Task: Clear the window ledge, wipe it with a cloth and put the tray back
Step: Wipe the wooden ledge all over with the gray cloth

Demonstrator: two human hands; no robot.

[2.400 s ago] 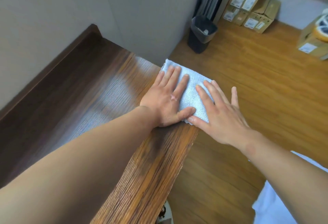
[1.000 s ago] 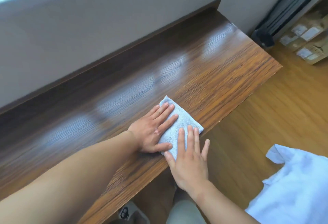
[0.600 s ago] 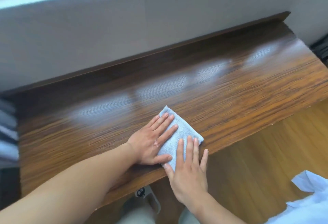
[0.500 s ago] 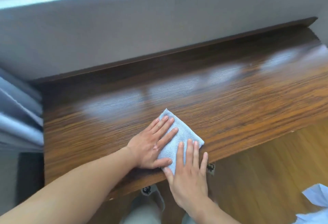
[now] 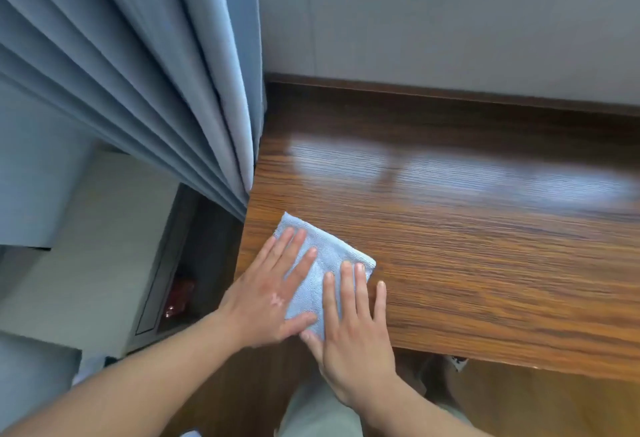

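Cloth (image 5: 322,263) has slid along ledge (image 5: 485,263) from right end to curtain (image 5: 156,73) end, left hand (image 5: 266,298) and right hand (image 5: 349,325) pressing it flat, fingers straight, slightly spread; wipe looks nearly done, tray unseen.

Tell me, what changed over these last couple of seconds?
The left hand and right hand slid the cloth along the ledge, from its right end to its left end beside the curtain. Nothing was grasped or released; both hands stay flat on the cloth.
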